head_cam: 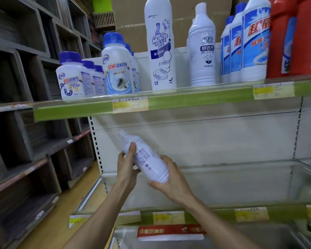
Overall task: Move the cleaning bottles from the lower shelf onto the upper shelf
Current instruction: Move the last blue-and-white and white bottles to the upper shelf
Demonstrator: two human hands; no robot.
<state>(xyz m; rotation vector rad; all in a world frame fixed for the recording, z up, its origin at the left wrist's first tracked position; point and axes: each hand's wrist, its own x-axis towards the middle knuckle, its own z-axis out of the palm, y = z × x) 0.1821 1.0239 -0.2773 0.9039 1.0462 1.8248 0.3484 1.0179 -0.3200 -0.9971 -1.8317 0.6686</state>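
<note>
Both hands, left hand and right hand, grasp a white bottle below Mr Muscle bottle.

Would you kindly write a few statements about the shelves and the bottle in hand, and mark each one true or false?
1. Both hands hold the white bottle: the left hand near its shoulder, the right hand at its base. True.
2. The held bottle is upright. False: it is tilted, with the cap pointing up and to the left.
3. The held bottle already stands on the upper shelf. False: it is in the air below that shelf, in front of the lower shelf.
4. A tall Mr Muscle bottle stands on the upper shelf. True.
5. The jars at the upper shelf's left end have red caps. False: their caps are blue.
</note>
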